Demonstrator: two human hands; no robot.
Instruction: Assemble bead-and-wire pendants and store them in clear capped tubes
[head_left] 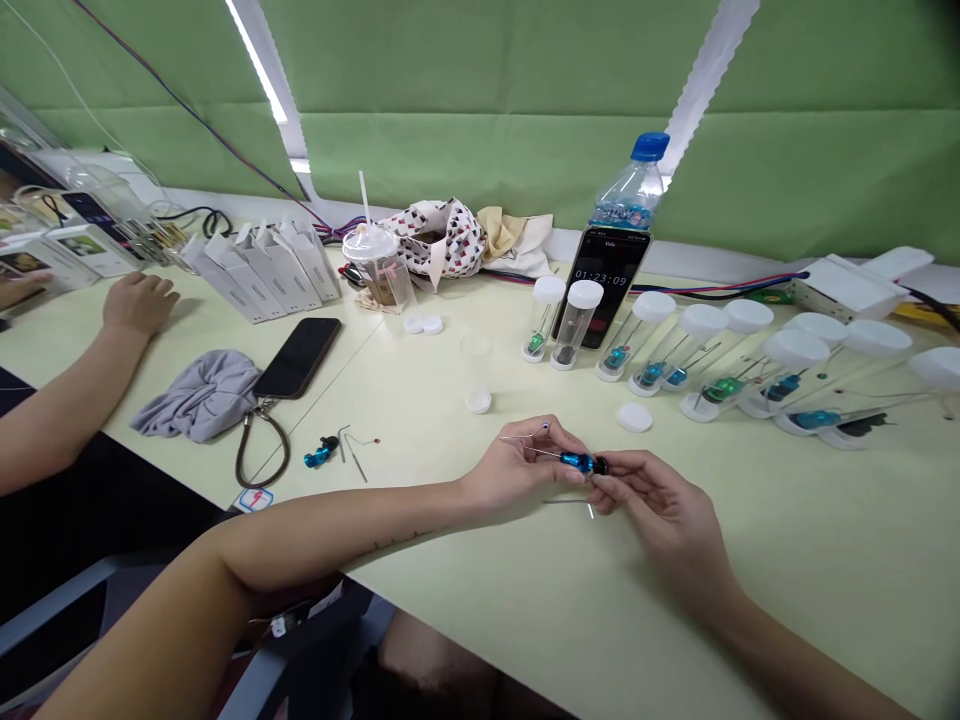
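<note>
Between the fingers of both hands is a small blue-and-black metal part (577, 461). My left hand (517, 470) pinches its blue end, and a thin wire with a small dark bead (545, 427) sticks out by the fingers. My right hand (664, 500) is closed on the black end. Just below the hands, a thin bent hex key (570, 502) lies on the table. Left of my left hand lies another blue-and-black part (321, 452), beside a second hex key (343, 443) and a beaded wire (364, 440). An uncapped clear tube (477, 375) stands beyond my hands, near a loose white cap (634, 418).
Several capped tubes (724, 385) with coloured parts line the right side. A phone (611, 280) showing a timer leans against a water bottle (630, 190). White boxes (262, 270), a drink cup (379, 265) and another phone (298, 358) are leftward. Another person's hand (140, 300) rests far left.
</note>
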